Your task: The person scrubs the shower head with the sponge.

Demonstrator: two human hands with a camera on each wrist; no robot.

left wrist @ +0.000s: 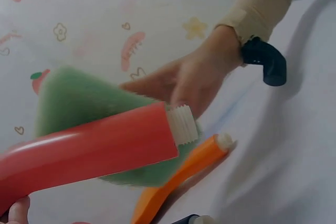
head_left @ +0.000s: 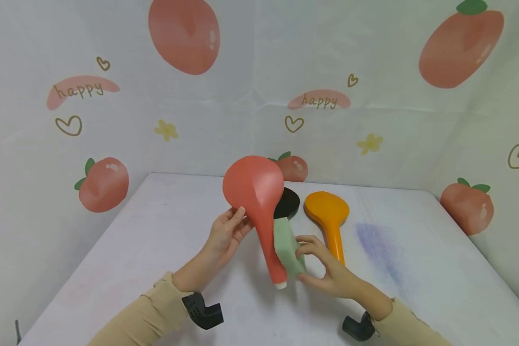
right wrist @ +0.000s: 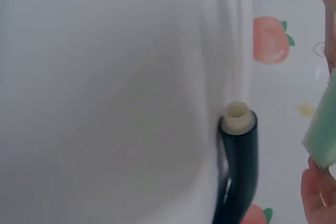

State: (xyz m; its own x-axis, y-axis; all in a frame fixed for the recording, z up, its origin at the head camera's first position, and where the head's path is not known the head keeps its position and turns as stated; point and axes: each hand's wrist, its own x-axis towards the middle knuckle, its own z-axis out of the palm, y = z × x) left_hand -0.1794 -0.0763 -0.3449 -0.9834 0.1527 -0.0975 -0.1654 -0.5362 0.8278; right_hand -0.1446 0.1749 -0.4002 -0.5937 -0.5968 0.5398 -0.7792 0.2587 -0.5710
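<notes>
Raised over the table is a red handheld shower head [head_left: 254, 185], its handle slanting down to a white threaded end. My left hand [head_left: 225, 235] grips it near the neck, with the thumb on the near side. A pale green sponge [head_left: 287, 247] lies against the right side of the handle. Bent fingers and thumb of my right hand [head_left: 328, 271] pinch the sponge's outer side. In the left wrist view the sponge [left wrist: 79, 98] is behind the red handle [left wrist: 105, 148]. Only an edge of the sponge [right wrist: 321, 135] enters the right wrist view.
Behind the red one, a black shower head [head_left: 288, 203] is partly hidden. To its right an orange shower head [head_left: 327, 210] lies on the white table [head_left: 155, 202], handle toward me. A bluish smudge [head_left: 378, 247] marks the surface. A fruit-printed backdrop [head_left: 251, 120] hangs behind.
</notes>
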